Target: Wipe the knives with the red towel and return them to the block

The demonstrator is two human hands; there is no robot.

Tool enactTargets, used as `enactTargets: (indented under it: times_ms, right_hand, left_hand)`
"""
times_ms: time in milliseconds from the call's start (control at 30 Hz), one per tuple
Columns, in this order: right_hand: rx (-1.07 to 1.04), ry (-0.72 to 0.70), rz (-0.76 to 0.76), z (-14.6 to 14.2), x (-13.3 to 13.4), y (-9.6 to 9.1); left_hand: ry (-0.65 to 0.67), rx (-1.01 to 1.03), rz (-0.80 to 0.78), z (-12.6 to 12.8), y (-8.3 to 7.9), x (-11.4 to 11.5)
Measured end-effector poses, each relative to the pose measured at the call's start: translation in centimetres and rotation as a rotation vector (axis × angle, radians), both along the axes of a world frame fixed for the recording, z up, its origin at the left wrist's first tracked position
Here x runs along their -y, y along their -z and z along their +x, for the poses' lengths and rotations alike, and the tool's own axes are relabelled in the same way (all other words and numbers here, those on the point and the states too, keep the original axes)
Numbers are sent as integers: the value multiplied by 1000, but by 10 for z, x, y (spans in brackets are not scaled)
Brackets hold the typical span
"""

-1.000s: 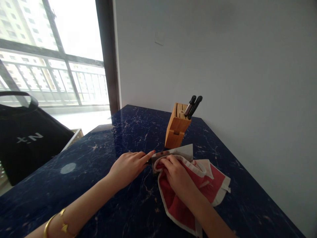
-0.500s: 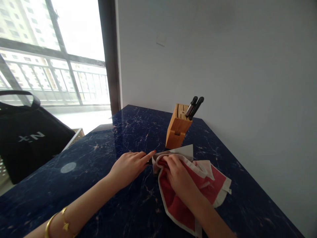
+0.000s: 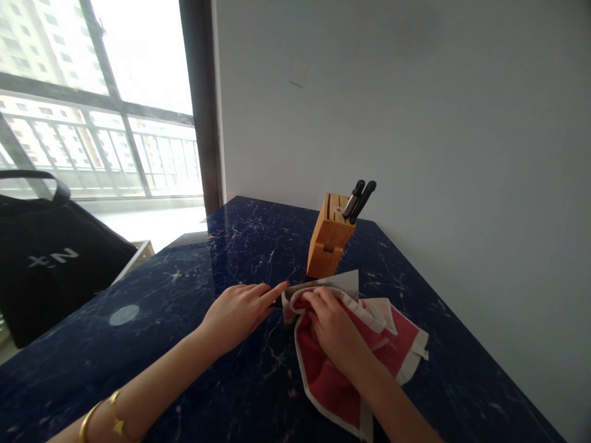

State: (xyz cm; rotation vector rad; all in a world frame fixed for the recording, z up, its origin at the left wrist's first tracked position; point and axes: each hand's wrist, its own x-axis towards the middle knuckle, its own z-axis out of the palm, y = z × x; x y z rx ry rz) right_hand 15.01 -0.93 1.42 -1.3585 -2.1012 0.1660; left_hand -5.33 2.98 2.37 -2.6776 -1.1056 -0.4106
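Observation:
My left hand [image 3: 240, 314] is closed around the dark handle of a broad-bladed kitchen knife [image 3: 346, 281], its index finger stretched along toward the blade. The blade points right, and the cloth covers much of its near side. My right hand [image 3: 329, 314] is closed on a red cloth with pale edging [image 3: 332, 387], pressing it against the blade. The rest of the cloth spreads in folds over the table to the right and toward me. Just behind the blade stands a wooden knife block [image 3: 325, 249] with two black-handled tools [image 3: 362, 200] in its slots.
The dark blue marble-patterned table [image 3: 258, 246] runs back to a plain wall [image 3: 415, 123]. A pale round spot [image 3: 124, 315] shows on its left part. Beyond the left edge is a black bag [image 3: 60, 264], with a tall window [image 3: 152, 111] behind it.
The whole view has shifted slightly, so things sit a little further left. Both hands keep their places on the knife and the cloth, with almost no movement between them.

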Motion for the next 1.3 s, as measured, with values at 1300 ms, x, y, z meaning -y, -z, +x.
enactTargets:
  times_ms: [1300]
  right_hand:
    - [19, 82, 29, 0, -2, 2]
  left_hand:
    - [-11, -9, 8, 1, -1, 0]
